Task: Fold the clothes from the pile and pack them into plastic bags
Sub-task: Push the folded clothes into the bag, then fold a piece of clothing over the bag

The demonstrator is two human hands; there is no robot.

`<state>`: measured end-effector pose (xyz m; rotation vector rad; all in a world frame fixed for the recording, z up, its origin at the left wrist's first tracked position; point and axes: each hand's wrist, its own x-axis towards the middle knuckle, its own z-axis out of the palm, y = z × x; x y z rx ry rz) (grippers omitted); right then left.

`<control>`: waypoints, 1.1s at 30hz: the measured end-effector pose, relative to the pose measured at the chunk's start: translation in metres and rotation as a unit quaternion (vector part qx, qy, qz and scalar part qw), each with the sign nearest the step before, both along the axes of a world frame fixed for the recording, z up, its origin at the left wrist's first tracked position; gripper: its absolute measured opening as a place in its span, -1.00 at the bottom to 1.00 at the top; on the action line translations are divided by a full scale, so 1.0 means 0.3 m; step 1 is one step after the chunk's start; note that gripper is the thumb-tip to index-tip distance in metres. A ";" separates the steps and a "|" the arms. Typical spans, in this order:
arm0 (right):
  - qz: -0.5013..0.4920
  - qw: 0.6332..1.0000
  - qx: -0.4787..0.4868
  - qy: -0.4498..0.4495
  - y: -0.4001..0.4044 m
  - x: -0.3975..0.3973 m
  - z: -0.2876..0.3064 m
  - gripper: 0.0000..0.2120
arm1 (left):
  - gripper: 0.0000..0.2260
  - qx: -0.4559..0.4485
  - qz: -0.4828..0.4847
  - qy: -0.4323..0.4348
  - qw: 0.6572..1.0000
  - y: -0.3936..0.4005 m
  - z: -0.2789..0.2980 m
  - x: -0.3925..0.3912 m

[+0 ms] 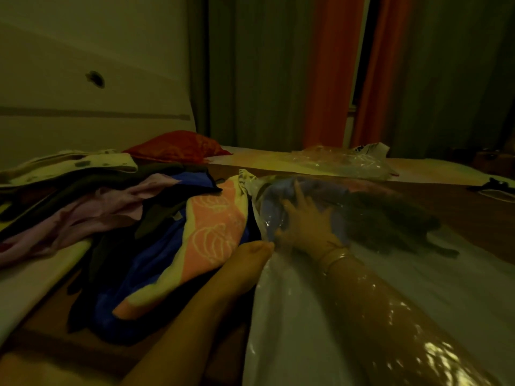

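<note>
The right hand [306, 221] is inside the clear plastic bag [292, 316], arm sheathed to well past the wrist, its fingers spread flat and relaxed against a folded bluish garment [276, 199] that sits deep in the bag, straight ahead of the fingertips. The left hand [250, 260] lies just beside the bag's left wall; it seems to be pinching the plastic there, though dim light and blur make that grip hard to confirm. The bag's long axis runs from the person out toward the far side of the bed, mouth near, closed end far, so pushing the garment home means travel along that line, and the right hand is the one placed to do it.

Left of the bag, touching it, sits the pile of unfolded clothes [125, 218], topped near the bag by an orange and yellow patterned piece [211, 235]. Right of the bag the bed [473, 224] offers open room. Farther off, near the far edge, rest a red garment [178, 146] and another crumpled plastic bag [348, 162], well apart from the hands.
</note>
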<state>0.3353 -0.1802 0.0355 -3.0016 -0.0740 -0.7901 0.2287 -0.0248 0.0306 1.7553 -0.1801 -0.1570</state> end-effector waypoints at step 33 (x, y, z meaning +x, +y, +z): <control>0.288 0.947 0.117 -0.087 0.401 -1.407 0.024 -0.83 | -0.72 -0.008 0.195 0.003 0.981 0.406 0.067 -0.842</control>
